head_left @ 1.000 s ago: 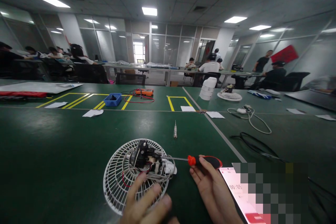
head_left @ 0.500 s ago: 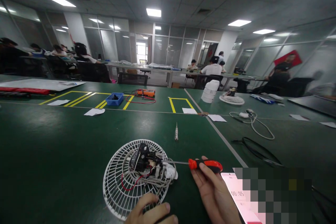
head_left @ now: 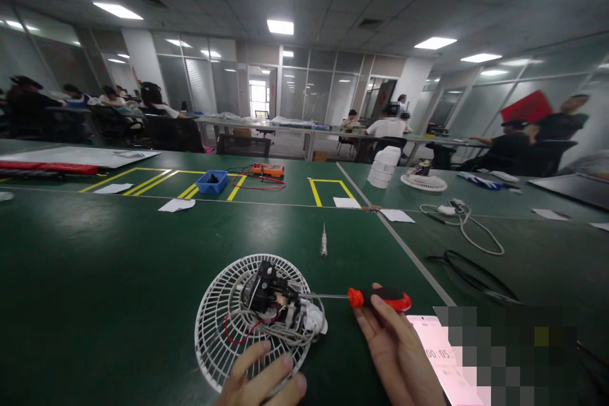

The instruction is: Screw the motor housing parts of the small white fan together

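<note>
A white fan grille (head_left: 209, 330) lies on the green table, with a black motor unit (head_left: 261, 288), grey cables and a red wire on top of it. My right hand (head_left: 394, 342) grips a red and black screwdriver (head_left: 385, 299) between thumb and fingers. Its shaft points left, level, and the tip reaches into the motor assembly, where the end is hidden. Over the grille's near edge lies my left hand (head_left: 261, 377), fingers spread. A white plastic part (head_left: 313, 318) sits at the right of the motor.
Beyond the grille lies a small clear-handled screwdriver (head_left: 324, 244). A lit phone (head_left: 435, 349) is beside my right hand. Farther off are a blue bin (head_left: 212, 182), an orange multimeter (head_left: 268, 170), coiled cables (head_left: 466, 222), another fan grille (head_left: 423, 182) and a white stacked part (head_left: 383, 167).
My left hand has shifted left and up, farther onto the grille, its fingers more spread. The screwdriver stays in my right hand, tip at the motor. The whole view has shifted slightly.
</note>
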### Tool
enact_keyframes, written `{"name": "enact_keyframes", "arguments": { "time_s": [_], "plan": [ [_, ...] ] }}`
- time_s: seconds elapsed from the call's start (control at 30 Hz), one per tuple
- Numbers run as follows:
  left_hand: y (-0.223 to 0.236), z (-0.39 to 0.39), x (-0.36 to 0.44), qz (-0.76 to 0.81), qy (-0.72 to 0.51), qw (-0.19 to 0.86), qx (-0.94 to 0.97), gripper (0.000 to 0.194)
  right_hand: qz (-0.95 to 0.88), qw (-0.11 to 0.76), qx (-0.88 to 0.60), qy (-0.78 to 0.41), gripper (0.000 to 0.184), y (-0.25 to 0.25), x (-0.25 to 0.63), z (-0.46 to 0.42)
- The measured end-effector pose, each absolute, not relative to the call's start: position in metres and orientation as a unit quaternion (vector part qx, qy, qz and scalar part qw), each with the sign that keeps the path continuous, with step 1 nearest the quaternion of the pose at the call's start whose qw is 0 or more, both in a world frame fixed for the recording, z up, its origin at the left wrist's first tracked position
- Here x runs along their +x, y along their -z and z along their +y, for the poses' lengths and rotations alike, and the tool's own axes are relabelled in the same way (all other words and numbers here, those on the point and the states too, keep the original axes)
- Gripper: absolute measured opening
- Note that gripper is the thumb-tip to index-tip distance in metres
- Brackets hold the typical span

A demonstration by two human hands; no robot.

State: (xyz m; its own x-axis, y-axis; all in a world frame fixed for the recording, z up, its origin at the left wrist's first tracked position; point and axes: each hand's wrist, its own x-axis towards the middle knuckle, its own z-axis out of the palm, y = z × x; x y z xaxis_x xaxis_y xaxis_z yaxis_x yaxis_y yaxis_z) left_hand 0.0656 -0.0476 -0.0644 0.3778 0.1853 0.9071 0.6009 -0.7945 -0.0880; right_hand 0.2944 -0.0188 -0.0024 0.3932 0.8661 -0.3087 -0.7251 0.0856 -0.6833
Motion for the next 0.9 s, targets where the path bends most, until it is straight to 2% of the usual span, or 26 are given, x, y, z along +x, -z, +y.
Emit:
{"name": "enact_keyframes", "arguments": {
  "time_s": [0.1, 0.27, 0.33, 0.47, 0.6, 0.7, 0.9],
  "plan": [
    [0.053, -0.044, 0.076, -0.347, 0.527, 0.213, -0.746, 0.031, -0.084, 0.732, -0.402, -0.544, 0.061, 0.000, 0.293, -0.019],
    [0.027, -0.032, 0.065, -0.457, 0.494, 0.177, -0.718, 0.071, -0.112, 0.704, -0.447, -0.540, 0.068, -0.002, 0.294, -0.023],
    [0.022, -0.025, 0.054, -0.507, 0.472, 0.153, -0.705, 0.077, -0.120, 0.706, -0.444, -0.539, 0.072, -0.002, 0.295, -0.024],
    [0.029, -0.015, 0.042, -0.561, 0.424, 0.085, -0.706, 0.072, -0.089, 0.727, -0.413, -0.542, 0.078, -0.004, 0.296, -0.023],
    [0.039, -0.014, 0.043, -0.579, 0.432, 0.021, -0.691, 0.064, -0.082, 0.723, -0.414, -0.547, 0.072, -0.003, 0.296, -0.021],
    [0.042, -0.015, 0.045, -0.587, 0.448, -0.002, -0.674, 0.061, -0.109, 0.717, -0.438, -0.532, 0.067, -0.001, 0.295, -0.021],
    [0.046, -0.015, 0.045, -0.591, 0.467, -0.014, -0.658, 0.061, -0.116, 0.728, -0.429, -0.523, 0.070, -0.005, 0.294, -0.023]
  ]
}}
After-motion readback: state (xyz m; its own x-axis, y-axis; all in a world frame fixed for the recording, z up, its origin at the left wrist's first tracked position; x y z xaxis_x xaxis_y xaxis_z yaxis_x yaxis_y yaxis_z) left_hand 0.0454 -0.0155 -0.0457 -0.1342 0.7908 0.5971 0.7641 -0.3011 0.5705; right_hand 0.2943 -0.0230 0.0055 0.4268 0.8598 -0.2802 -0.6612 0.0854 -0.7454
